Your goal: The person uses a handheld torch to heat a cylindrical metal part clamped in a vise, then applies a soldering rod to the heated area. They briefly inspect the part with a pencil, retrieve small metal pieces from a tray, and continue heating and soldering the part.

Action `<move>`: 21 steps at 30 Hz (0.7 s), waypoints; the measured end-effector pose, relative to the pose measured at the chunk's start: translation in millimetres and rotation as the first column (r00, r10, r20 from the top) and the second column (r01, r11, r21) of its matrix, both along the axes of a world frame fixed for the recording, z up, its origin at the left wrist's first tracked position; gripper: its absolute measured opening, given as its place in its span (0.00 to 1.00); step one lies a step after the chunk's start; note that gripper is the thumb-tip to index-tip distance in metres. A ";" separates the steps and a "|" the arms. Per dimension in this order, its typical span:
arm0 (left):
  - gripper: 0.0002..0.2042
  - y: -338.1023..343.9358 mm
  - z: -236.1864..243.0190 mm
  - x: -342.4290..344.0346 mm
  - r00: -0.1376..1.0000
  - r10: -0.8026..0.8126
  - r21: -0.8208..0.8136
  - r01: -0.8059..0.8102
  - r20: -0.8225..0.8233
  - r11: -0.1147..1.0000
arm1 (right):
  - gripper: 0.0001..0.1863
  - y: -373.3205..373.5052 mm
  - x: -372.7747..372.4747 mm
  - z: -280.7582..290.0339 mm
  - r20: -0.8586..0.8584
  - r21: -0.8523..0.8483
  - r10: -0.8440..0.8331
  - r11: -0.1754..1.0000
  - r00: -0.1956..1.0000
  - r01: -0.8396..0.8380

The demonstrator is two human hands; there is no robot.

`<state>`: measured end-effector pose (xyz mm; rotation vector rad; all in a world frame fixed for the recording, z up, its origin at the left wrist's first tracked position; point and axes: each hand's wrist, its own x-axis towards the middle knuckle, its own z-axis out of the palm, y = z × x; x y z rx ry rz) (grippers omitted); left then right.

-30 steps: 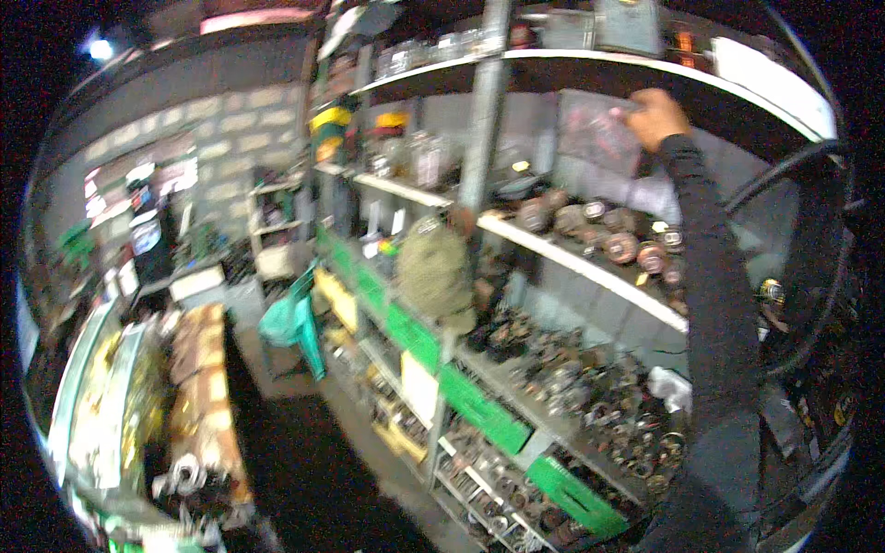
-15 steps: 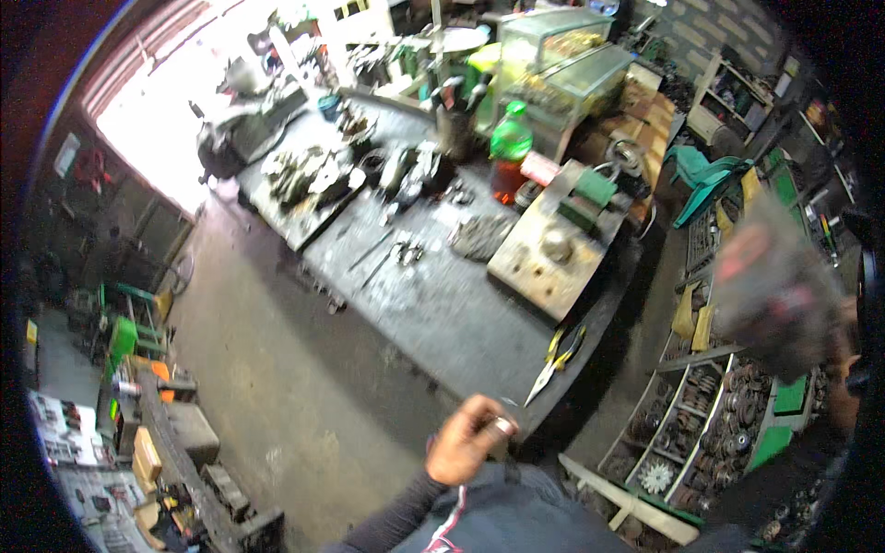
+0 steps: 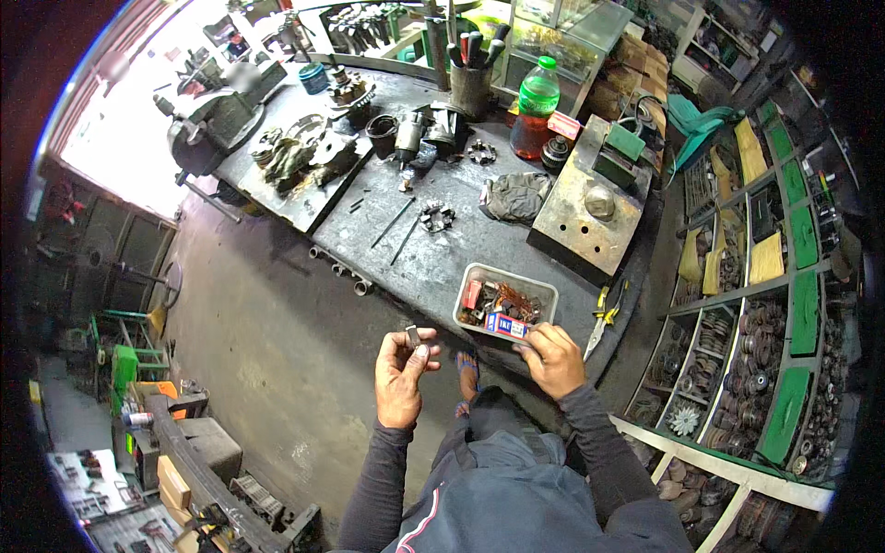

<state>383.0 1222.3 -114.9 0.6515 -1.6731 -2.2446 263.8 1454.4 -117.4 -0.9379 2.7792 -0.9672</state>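
Note:
My left hand (image 3: 400, 380) is raised in front of the bench edge, pinching a small dark metal part (image 3: 414, 337) whose kind I cannot make out. A clear plastic tub (image 3: 470, 272) rests at the bench's near edge. Inside it lie small red and blue boxes (image 3: 506, 324), copper-coloured bits (image 3: 522, 304) and other small parts. My right hand (image 3: 556, 358) grips the tub's near right corner with bent fingers. Just right of the tub, yellow-handled pliers (image 3: 603, 313) lie on the bench.
On the dark bench (image 3: 359, 263) lie a ring-shaped part (image 3: 437, 217), thin rods (image 3: 394, 224), a grey rag (image 3: 516, 197) and a drilled metal block (image 3: 576, 230). A green bottle (image 3: 536, 101) stands behind. Shelves of parts (image 3: 765, 323) line the right side.
My right hand has come from the far right with the blurred tub, which now rests on the bench. My left hand has shifted left and up, still holding the small part.

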 end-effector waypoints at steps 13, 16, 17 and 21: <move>0.07 -39.2 -16.3 -75.5 0.980 -0.082 -0.015 0.086 0.179 0.996 | 0.28 -43.2 -85.6 14.5 0.351 0.289 0.426 0.797 0.834 -0.529; 0.07 -43.4 -16.8 -93.6 0.979 -0.126 0.011 0.125 0.159 0.992 | 0.24 -39.2 -85.8 6.0 0.361 0.264 0.422 0.809 0.832 -0.525; 0.06 -46.7 -18.3 -98.0 0.979 -0.129 0.029 0.125 0.156 0.992 | 0.22 -37.7 -84.7 4.1 0.337 0.239 0.421 0.827 0.842 -0.509; 0.04 -71.7 -28.8 -111.0 0.953 -0.179 0.049 0.172 0.243 0.984 | 0.17 -32.4 -81.7 9.4 0.308 0.149 0.394 0.879 0.866 -0.453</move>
